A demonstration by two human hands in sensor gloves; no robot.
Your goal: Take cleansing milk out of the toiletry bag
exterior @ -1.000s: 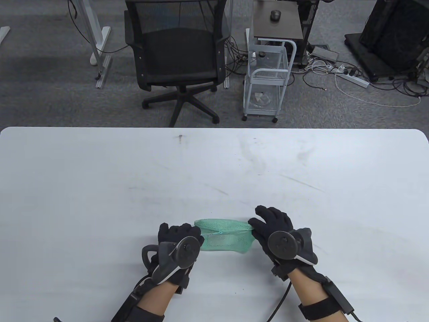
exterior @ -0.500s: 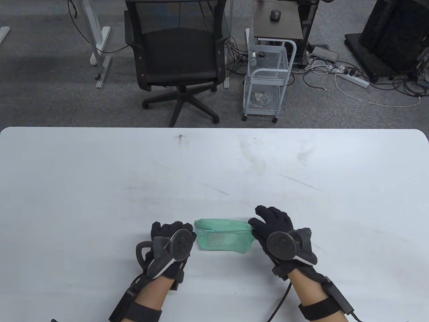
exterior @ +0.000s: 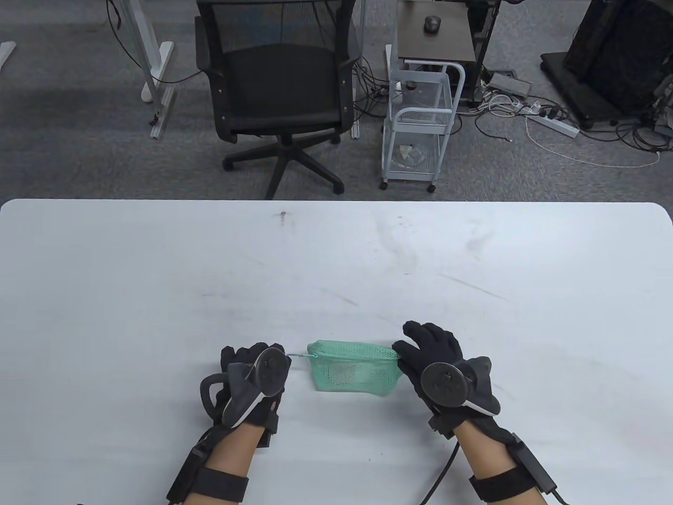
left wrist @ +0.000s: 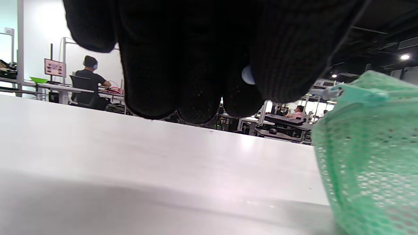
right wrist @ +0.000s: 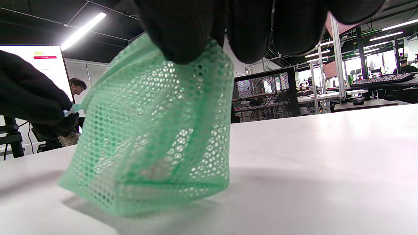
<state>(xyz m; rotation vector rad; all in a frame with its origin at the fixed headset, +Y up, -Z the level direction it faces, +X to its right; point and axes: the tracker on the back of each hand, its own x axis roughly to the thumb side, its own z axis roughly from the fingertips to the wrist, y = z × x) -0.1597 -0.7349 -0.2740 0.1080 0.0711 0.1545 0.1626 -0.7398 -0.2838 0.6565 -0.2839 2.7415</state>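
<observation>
Left hand pinches the zip pull of the green mesh toiletry bag, right hand gripping its far end; cleansing milk apparently not yet taken out

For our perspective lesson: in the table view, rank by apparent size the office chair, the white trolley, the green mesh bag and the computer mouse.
1. office chair
2. white trolley
3. green mesh bag, although it lies nearer the camera
4. computer mouse

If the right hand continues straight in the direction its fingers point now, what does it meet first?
The right hand already pinches the green mesh toiletry bag at its right end. Its fingers point up and left across the white table, so beyond the bag's top edge the way looks free, though depth is unclear.
</observation>
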